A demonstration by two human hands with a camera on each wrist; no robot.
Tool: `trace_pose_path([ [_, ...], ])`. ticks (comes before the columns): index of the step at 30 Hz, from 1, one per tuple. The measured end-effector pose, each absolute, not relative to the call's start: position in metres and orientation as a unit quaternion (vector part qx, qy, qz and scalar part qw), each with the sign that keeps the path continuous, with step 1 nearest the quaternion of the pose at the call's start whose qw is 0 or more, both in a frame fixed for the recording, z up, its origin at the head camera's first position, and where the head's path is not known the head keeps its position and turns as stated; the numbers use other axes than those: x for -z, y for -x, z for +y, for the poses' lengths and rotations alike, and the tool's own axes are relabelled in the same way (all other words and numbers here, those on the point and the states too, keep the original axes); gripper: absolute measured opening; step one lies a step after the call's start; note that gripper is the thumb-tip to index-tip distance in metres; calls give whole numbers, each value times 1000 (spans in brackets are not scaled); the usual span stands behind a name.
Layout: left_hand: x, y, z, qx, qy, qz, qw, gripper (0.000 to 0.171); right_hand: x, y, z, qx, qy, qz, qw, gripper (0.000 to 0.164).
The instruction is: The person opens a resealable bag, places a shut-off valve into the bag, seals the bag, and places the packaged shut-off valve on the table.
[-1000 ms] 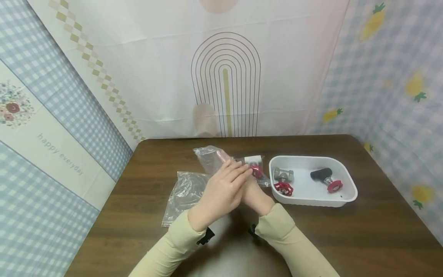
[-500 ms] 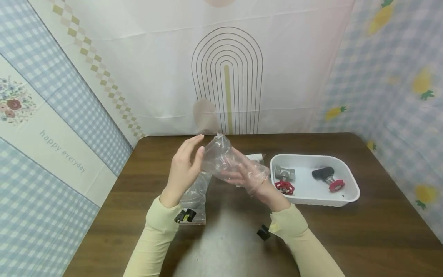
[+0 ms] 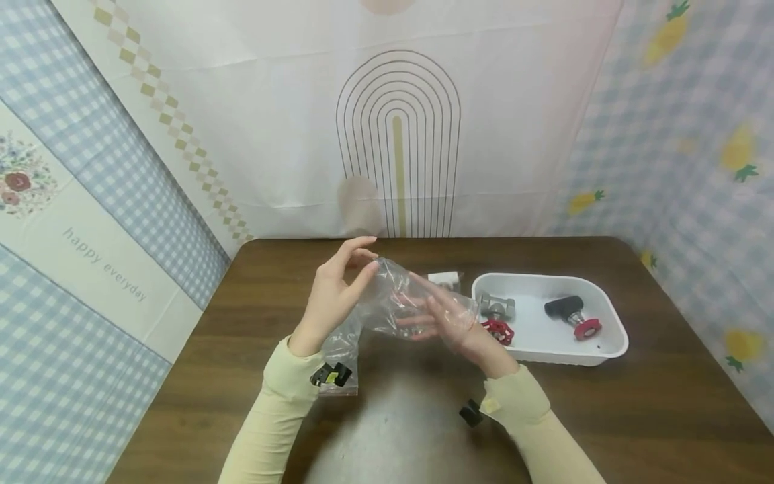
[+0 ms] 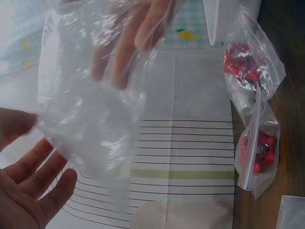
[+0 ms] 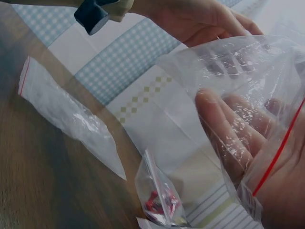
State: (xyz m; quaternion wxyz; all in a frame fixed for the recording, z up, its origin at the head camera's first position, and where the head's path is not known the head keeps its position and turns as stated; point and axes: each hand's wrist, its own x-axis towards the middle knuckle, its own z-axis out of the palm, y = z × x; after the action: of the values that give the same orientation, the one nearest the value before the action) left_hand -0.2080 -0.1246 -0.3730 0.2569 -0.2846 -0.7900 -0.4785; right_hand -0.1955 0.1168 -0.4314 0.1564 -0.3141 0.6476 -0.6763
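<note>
Brown tabletop (image 3: pixel 653 417) beneath both hands (image 3: pixel 332 290) (image 3: pixel 453 324), clear bag (image 3: pixel 382 306) around right, tip against left.

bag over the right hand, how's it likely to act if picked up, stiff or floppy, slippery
The bag is probably floppy: it wrinkles loosely around the right hand. It's likely very light, since it looks thin and the hand shows clearly through it. It may also be slippery, judging by the glossy highlights on its surface.
</note>
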Motion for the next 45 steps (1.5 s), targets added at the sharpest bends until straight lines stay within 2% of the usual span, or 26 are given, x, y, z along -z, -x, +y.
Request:
trace_pose_path([
  [6, 373, 204, -125, 498, 264, -787, 250, 27, 431, 193, 130, 660, 310, 662, 175, 66],
  [10, 372, 203, -123, 495, 260, -798, 224, 27, 427, 193, 136, 657, 309, 665, 173, 64],
  [16, 373, 202, -118, 487, 256, -811, 199, 24, 425, 192, 139, 652, 321, 665, 176, 69],
  [21, 373, 199, -118, 477, 249, -816, 214, 15, 427, 191, 140, 645, 323, 667, 187, 74],
  [27, 374, 197, -121, 469, 252, -816, 223, 13, 427, 190, 143, 631, 333, 679, 175, 78],
  [35, 377, 194, -118, 461, 257, -825, 201, 17, 426, 187, 141, 612, 343, 693, 167, 87],
  [45, 375, 193, -126, 478, 254, -802, 252, 14, 427, 184, 143, 636, 365, 652, 195, 82],
])
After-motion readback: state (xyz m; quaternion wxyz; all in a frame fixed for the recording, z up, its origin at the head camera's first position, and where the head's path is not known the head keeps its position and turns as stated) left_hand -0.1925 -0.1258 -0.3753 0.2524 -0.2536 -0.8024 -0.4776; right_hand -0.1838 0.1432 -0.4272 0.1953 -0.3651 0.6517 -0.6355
